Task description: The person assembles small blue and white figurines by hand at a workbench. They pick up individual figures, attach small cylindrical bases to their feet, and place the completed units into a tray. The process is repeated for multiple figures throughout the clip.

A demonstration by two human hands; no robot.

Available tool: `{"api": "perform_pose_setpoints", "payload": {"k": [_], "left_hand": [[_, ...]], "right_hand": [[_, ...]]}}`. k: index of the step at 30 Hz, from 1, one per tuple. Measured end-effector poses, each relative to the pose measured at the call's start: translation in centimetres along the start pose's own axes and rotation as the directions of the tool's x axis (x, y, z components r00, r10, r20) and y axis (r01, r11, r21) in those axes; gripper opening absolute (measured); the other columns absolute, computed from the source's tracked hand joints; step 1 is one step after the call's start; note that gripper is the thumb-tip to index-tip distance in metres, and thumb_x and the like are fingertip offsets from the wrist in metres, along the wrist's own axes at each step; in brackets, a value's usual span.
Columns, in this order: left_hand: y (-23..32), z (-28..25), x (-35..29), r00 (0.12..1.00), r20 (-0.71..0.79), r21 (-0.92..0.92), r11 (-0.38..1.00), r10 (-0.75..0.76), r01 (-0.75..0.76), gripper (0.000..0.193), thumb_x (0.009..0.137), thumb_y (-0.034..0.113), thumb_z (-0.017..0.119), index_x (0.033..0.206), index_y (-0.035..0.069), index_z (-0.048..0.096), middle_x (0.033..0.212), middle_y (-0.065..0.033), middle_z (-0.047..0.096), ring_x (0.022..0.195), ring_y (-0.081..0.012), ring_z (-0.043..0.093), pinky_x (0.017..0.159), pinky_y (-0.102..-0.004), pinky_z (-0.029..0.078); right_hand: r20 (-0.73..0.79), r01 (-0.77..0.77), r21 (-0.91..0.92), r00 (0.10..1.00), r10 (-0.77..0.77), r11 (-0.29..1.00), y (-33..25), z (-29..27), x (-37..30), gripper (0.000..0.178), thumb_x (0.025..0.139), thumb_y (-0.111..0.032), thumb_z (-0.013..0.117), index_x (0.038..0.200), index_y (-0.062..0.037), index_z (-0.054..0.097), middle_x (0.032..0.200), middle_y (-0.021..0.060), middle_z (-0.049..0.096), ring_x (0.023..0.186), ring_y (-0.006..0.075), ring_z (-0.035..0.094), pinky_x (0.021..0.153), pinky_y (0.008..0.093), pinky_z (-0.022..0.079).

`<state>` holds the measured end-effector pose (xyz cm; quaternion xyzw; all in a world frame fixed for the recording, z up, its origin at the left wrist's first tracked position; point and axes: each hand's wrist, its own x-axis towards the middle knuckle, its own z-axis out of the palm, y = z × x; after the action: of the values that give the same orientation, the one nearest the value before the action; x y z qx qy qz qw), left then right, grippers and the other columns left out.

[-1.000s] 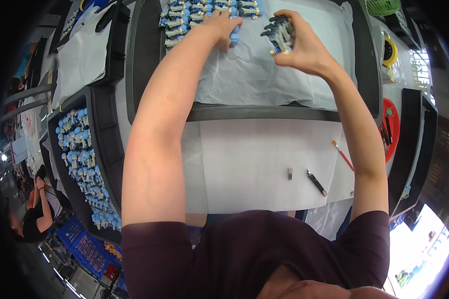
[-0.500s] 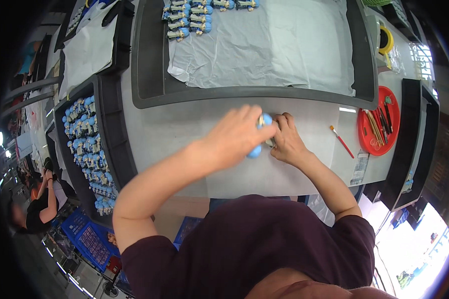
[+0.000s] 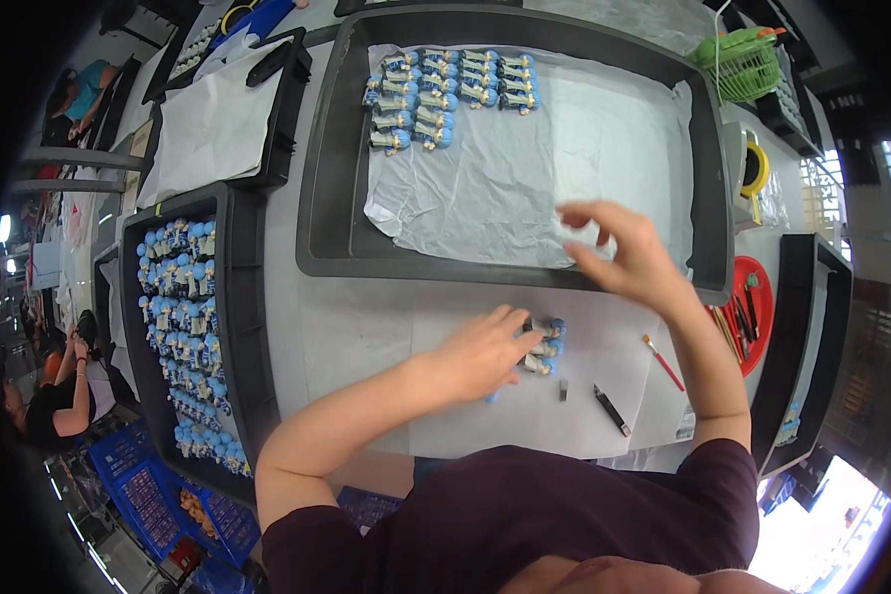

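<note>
My left hand (image 3: 483,354) is over the white table sheet, fingers curled round a small blue-haired figurine (image 3: 491,398), mostly hidden under the palm. Its fingertips touch a short row of similar figurines (image 3: 546,348) lying side by side. Raised above the front rim of the large grey tray (image 3: 436,269), my right hand (image 3: 636,259) is open, with fingers apart and nothing in them. Several rows of figurines (image 3: 436,94) lie on the tray's crumpled white liner, at its far left. A black pen-like tool (image 3: 612,411) and a small grey piece (image 3: 563,389) rest near my body.
Left of me stands a black crate (image 3: 238,327) packed with blue-haired figurines. A red-handled brush (image 3: 664,363) lies right of the pen-like tool, near a red dish (image 3: 752,322) of tools. Further right is another black tray (image 3: 802,346). A person (image 3: 69,396) sits at the far left.
My right hand has left my left hand, moving up and right over the tray rim. The row of figurines and the pen-like tool now show. The whole view has shifted.
</note>
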<state>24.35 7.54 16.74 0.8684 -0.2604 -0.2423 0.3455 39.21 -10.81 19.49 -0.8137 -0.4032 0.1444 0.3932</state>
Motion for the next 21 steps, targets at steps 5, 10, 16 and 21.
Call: {"api": "perform_pose_setpoints", "payload": {"k": [5,10,16,21], "left_hand": [[-7.3,-12.3,7.2,0.898,-0.395,0.285,0.955,0.195,-0.082,0.047,0.07,0.01,0.068,0.113,0.002,0.053,0.119,-0.0179,0.049,0.113,-0.0331,0.045,0.095,-0.0381,0.039],[-17.3,-17.7,14.7,0.928,-0.35,0.529,0.791,-0.126,0.307,0.075,0.063,0.017,0.074,0.129,0.007,0.039,0.133,-0.0181,0.034,0.125,-0.0331,0.03,0.099,-0.0454,0.033],[-21.6,-19.1,19.9,0.917,-0.288,0.597,0.697,-0.277,0.398,0.095,0.053,0.023,0.077,0.135,0.01,0.03,0.137,-0.0173,0.03,0.129,-0.0315,0.025,0.1,-0.0496,0.029],[-22.0,-19.6,20.3,0.924,-0.267,0.601,0.702,-0.275,0.383,0.1,0.047,0.026,0.08,0.133,0.01,0.031,0.125,-0.0151,0.038,0.123,-0.0315,0.032,0.097,-0.047,0.032]], "right_hand": [[-0.19,0.025,-0.391,0.976,-0.108,0.92,11.8,-0.2,12.7,0.065,0.065,-0.014,0.071,0.124,-0.0055,0.044,0.12,0.0129,0.051,0.111,0.0273,0.049,0.087,0.0387,0.044],[-0.029,-0.092,-0.576,0.995,0.092,0.812,14.8,2.0,20.3,0.092,0.057,-0.023,0.077,0.135,-0.0083,0.029,0.139,0.0118,0.031,0.129,0.031,0.027,0.098,0.0464,0.037],[0.034,-0.123,-0.671,0.98,0.196,0.731,15.5,2.5,22.6,0.098,0.051,-0.029,0.078,0.134,-0.0079,0.03,0.135,0.0113,0.034,0.128,0.0288,0.028,0.094,0.0495,0.039],[-0.02,-0.119,-0.582,0.991,0.132,0.804,17.0,3.3,23.3,0.09,0.051,-0.026,0.074,0.129,-0.0076,0.034,0.124,0.0112,0.04,0.122,0.0286,0.034,0.087,0.0506,0.044]]}}
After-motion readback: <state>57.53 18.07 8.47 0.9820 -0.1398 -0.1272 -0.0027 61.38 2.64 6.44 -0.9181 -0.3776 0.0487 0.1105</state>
